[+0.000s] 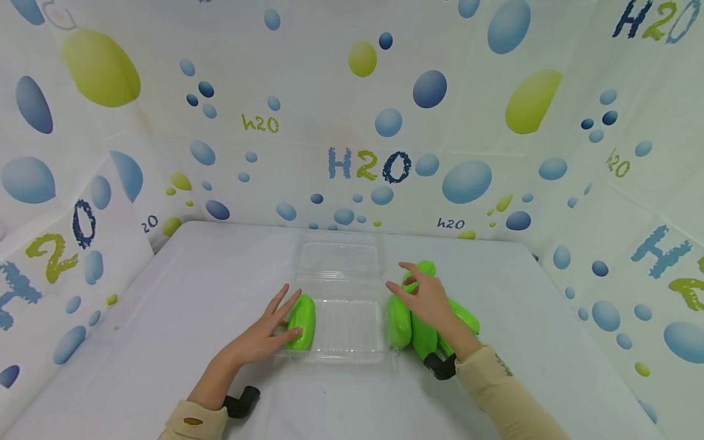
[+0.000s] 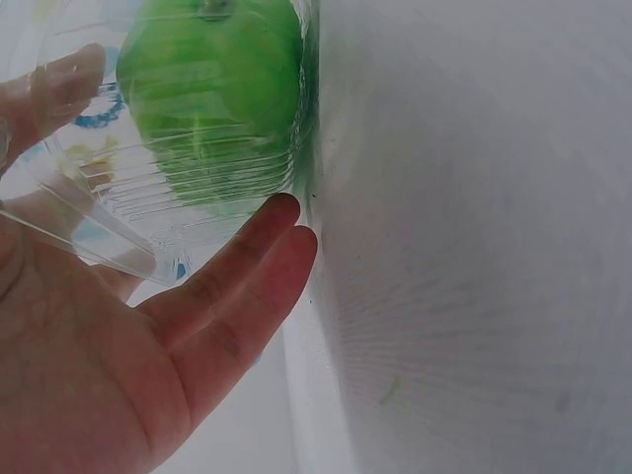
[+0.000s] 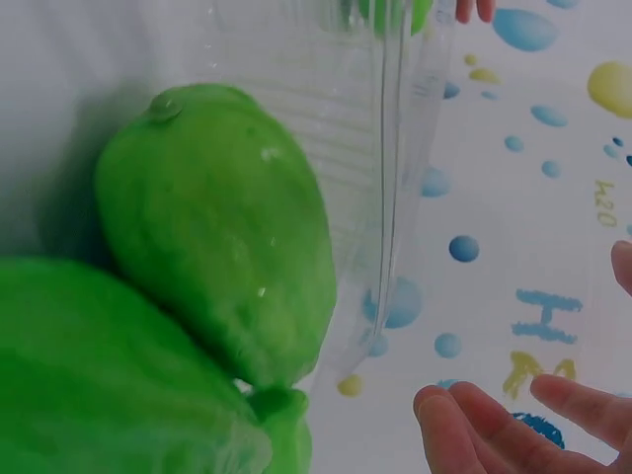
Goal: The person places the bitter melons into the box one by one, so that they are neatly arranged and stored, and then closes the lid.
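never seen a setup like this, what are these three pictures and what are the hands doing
No machine here: a person works with two bare hands, wearing three cameras. The wide picture comes from the head; the two close-ups come from the wrists. On a white table lies an open clear clamshell box. The left hand rests with straight fingers on a green fruit at the box's left edge. The right hand hovers open, with no grip on anything, over a pile of green fruits right of the box.
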`<state>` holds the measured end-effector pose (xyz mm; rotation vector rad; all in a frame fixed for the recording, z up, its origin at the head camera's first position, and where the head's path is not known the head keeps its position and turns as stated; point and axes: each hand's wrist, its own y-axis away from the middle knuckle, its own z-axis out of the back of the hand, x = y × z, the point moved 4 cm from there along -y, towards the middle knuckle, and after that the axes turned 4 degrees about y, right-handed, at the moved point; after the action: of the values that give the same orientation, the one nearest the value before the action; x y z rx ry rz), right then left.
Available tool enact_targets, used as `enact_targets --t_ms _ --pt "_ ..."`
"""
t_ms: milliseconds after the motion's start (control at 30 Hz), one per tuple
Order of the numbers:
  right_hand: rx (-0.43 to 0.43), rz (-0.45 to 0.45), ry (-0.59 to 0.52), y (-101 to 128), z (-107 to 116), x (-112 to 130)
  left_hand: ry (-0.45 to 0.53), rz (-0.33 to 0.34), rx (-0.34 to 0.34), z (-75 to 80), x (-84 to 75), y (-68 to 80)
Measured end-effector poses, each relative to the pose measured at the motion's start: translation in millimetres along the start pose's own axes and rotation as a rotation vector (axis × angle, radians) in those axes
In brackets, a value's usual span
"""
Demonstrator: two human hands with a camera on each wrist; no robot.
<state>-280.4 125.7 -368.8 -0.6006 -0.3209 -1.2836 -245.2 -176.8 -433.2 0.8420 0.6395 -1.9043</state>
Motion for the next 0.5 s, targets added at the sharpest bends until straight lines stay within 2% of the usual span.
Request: enact_targets --t_ms 300,500 --pt "0.027 -0.048 0.017 4 13 -13 0.004 0.005 -0.002 -0.3 1.2 0.4" --pt "0.014 -0.059 0.02 6 22 -18 0.005 0.016 0.003 -0.7 1.1 -0.1"
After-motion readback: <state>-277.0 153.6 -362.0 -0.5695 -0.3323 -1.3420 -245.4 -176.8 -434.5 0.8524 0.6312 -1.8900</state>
